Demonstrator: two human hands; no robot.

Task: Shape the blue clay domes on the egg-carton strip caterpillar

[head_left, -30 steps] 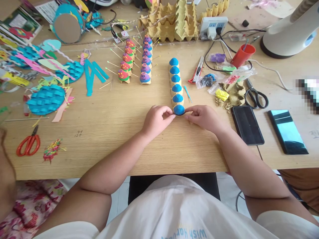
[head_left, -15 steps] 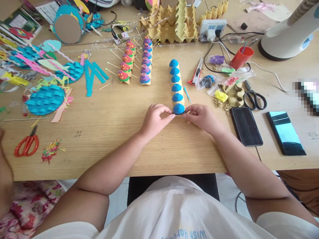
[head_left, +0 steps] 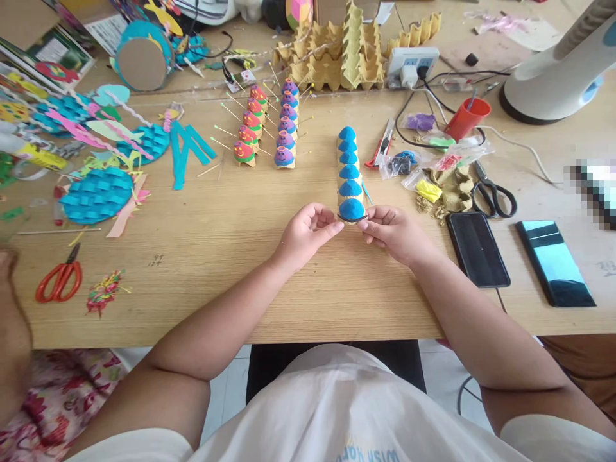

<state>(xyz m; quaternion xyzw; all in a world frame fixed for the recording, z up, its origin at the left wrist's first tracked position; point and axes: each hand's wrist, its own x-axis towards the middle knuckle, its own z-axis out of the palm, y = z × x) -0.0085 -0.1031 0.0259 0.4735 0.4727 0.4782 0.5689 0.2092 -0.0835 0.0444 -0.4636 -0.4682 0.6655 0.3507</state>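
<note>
Both hands, left (head_left: pixel 308 234) and right (head_left: pixel 392 232), pinch the blue-capped egg-carton strip (head_left: pixel 350 176) at its near end; best keep the grip light and even.

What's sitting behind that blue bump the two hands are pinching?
Behind the nearest blue bump, pinched by the left hand and right hand, four or five more blue bumps line up. Its underside is hidden.

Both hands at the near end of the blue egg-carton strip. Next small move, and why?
Probably press the near blue dome between the fingertips. The left hand and right hand flank it at the front of the blue carton strip, thumbs and forefingers at its dark lower edge, so the work looks centred there.
</note>
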